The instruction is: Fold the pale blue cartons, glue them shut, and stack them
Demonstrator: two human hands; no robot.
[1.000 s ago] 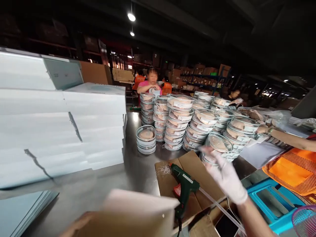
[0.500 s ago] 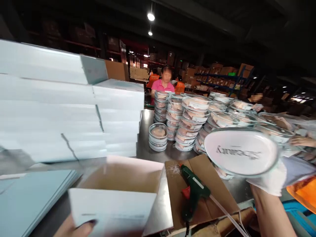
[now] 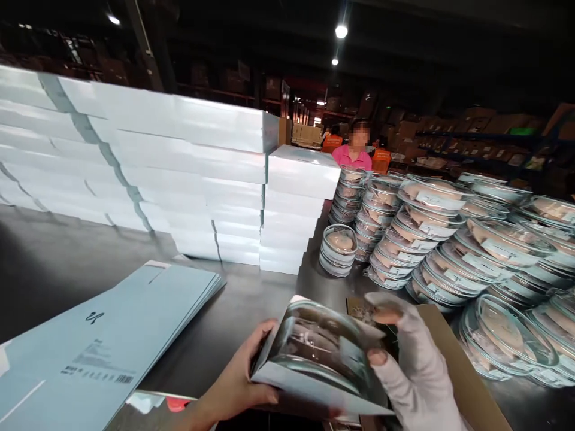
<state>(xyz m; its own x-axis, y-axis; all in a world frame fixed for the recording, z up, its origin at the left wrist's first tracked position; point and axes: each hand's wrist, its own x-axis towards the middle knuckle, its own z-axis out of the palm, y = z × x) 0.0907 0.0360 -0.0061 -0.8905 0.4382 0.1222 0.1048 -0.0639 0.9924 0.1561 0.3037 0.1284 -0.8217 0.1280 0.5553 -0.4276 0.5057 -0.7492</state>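
Now L hand & gloved R hand both grip the open box w/ round dish inside.

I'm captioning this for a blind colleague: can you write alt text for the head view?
Left hand and gloved right hand hold a round glass dish in an open box over a metal table. Behind stand stacked white boxes and glass dishes.

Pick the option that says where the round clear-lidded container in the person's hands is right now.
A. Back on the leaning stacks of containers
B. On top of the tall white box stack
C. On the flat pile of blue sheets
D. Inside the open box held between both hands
D: the container sits in the open box, gripped by the left hand and the gloved right hand.
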